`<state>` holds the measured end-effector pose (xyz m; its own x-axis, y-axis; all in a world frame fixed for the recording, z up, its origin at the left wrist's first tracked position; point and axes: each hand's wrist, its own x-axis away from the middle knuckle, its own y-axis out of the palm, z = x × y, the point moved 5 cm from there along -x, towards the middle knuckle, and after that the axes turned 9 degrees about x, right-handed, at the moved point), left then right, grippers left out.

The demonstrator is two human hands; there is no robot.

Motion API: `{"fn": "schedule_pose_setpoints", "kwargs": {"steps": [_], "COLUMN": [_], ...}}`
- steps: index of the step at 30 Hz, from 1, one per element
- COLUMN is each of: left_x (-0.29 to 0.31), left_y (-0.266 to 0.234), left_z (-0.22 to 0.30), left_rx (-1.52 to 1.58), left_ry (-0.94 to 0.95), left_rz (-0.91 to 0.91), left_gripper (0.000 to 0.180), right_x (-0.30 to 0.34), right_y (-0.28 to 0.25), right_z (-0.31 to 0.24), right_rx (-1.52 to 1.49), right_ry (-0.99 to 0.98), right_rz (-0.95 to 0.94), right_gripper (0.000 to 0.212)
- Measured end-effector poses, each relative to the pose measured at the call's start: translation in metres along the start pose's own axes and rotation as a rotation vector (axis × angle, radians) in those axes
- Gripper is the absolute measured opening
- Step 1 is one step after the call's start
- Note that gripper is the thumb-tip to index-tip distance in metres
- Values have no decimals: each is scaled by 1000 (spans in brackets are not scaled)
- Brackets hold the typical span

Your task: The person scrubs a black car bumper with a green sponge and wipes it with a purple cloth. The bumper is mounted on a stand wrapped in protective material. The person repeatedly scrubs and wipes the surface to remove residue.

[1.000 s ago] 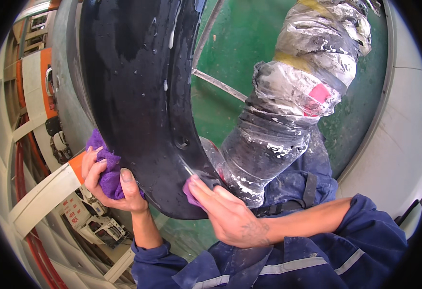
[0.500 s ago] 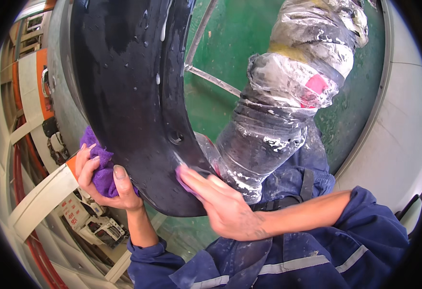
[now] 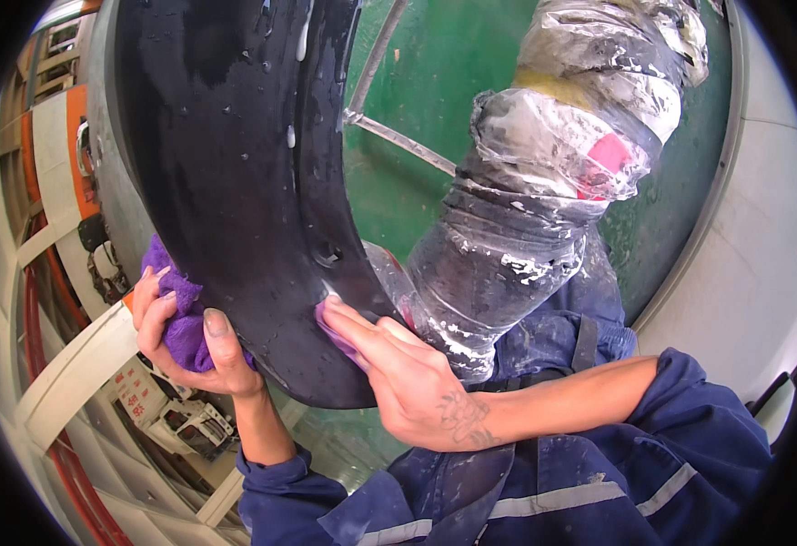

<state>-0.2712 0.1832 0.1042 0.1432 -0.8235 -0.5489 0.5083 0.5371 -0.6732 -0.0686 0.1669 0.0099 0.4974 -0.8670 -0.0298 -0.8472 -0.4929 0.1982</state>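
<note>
A long, curved black panel point(image 3: 221, 146), wet with drops and streaks, runs down the view to a rounded lower end. My left hand point(image 3: 224, 366) is closed around a crumpled purple cloth point(image 3: 183, 318) beside the panel's lower left edge. The thumb lies along that edge. My right hand point(image 3: 408, 387) presses a thin purple-pink sheet point(image 3: 340, 337) flat against the panel's lower right part, fingers together. Most of the sheet is hidden under the fingers. Just above these fingertips is a small hole point(image 3: 327, 258) in the panel.
Right of the panel stands a bent support point(image 3: 517, 237) wrapped in dark and clear plastic, flecked white. Behind are a metal bar point(image 3: 403, 146) and a green floor point(image 3: 417, 73). A white-and-orange frame point(image 3: 80, 373) and machine parts point(image 3: 194, 428) lie at the left.
The panel and both hands have shifted slightly left in the view. My right hand has slid a little up and left with the sheet. The left hand keeps its hold on the cloth.
</note>
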Motion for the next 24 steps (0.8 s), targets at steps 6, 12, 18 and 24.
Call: {"fn": "schedule_pose_setpoints", "kwargs": {"steps": [6, 12, 18, 24], "left_x": [2, 2, -3, -1], "left_y": [-2, -1, -3, -4], "left_z": [1, 2, 0, -2], "left_rx": [12, 13, 12, 2], "left_ry": [-17, -7, 2, -30], "left_rz": [4, -17, -34, -9], "left_gripper": [43, 44, 44, 44], "right_x": [10, 23, 23, -3], "right_y": [-5, -12, -10, -2], "right_z": [-6, -2, -3, -5], "right_rx": [39, 8, -1, 7], "right_ry": [6, 42, 38, 14], "right_rz": [-32, -61, -32, -24], "right_gripper": [75, 73, 72, 73]}}
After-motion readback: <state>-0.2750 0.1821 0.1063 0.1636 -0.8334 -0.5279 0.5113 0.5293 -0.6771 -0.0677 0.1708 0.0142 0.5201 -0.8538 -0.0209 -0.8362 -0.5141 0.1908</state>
